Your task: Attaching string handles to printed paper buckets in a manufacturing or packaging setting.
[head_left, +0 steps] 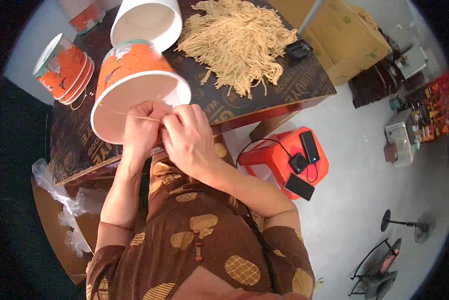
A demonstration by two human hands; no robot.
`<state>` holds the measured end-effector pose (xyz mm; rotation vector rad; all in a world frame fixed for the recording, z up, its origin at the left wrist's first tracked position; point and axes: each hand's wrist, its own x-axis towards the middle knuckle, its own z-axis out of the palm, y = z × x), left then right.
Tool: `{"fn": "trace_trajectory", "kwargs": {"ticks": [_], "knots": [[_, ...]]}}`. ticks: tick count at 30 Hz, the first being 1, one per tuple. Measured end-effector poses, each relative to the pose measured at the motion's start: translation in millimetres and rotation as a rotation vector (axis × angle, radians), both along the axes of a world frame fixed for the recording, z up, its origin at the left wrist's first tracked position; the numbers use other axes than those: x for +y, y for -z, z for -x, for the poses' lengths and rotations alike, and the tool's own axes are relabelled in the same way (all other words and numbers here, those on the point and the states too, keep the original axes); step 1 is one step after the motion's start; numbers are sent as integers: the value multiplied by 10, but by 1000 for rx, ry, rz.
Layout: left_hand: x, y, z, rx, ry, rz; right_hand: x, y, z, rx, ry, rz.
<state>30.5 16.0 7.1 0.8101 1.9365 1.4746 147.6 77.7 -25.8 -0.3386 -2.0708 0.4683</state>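
My left hand (140, 132) and my right hand (187, 137) meet at the table's near edge, fingers closed and pinched together. A thin tan string (145, 118) runs across the back of my left hand to my right fingertips. What lies between the left fingers is partly hidden. Just beyond them an orange paper bucket (134, 65) lies tilted, its wide white mouth facing me. Behind it is a white paper bucket (147, 25), also tipped toward me. A loose heap of tan strings (237, 42) spreads over the table to the right.
Nested orange buckets (64, 70) stand at the table's (294, 87) left, with another stack (82, 15) behind. A black gadget (298, 49) sits by the heap. Cardboard box (344, 40) at far right. A red stool (262, 155) carries a phone (299, 187) and cabled devices. Plastic bags (74, 205) hang lower left.
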Motion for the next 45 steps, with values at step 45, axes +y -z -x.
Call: {"fn": "trace_trajectory", "kwargs": {"ticks": [45], "knots": [[92,122,34,57,106,-116,129,-50,-335,-29,-26,-188]]}}
